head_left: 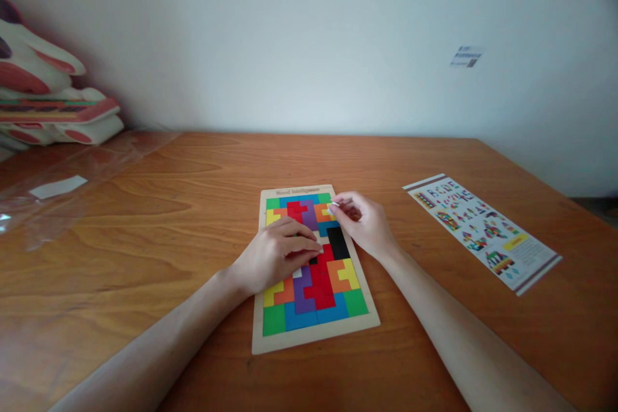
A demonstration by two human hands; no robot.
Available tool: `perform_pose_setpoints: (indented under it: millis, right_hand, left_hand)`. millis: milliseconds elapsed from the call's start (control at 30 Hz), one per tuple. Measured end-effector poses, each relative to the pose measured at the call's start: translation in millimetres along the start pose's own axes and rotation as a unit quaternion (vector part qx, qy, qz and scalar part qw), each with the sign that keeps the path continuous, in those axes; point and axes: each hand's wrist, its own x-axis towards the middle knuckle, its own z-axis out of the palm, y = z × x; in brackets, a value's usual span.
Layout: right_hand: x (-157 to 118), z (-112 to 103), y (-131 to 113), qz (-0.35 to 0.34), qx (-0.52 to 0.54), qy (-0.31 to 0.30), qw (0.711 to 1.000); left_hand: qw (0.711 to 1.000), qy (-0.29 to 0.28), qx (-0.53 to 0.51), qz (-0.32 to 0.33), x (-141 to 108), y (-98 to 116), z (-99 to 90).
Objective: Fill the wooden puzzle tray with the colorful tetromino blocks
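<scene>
A wooden puzzle board (316,333) with a pale frame lies on the table, filled mostly with red, blue, green, yellow, orange and purple pieces. A black area (337,243) shows at its right side, and a smaller dark spot is by my left fingertips. My left hand (277,253) rests over the board's left and middle part, fingers bent together and tips near a pale piece; whether it grips anything is hidden. At the upper right edge of the board, my right hand (363,219) pinches a small white piece (333,206) between thumb and finger.
A printed pattern sheet (483,232) lies on the wooden table (203,174) to the right. Clear plastic wrapping with a white slip (58,187) is at the left. A white and pink toy (58,109) stands at the back left, before the wall.
</scene>
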Motion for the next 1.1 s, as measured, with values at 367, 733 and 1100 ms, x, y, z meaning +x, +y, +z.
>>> perform_pose_setpoints:
  millis: [367, 733, 1100]
  right_hand:
    - [1, -2, -3, 0.017, -0.006, 0.004, 1.000]
    - [5, -15, 8, 0.103, -0.127, 0.047, 0.985]
    - [0, -16, -3, -0.053, -0.178, -0.034, 0.982]
  left_hand:
    - [0.978, 0.085, -0.100, -0.164, -1, -5, 0.6]
    - [0.895, 0.178, -0.271, -0.307, 5, -9, -4.9]
    - [0.893, 0.180, -0.286, -0.298, 5, -10, -4.8]
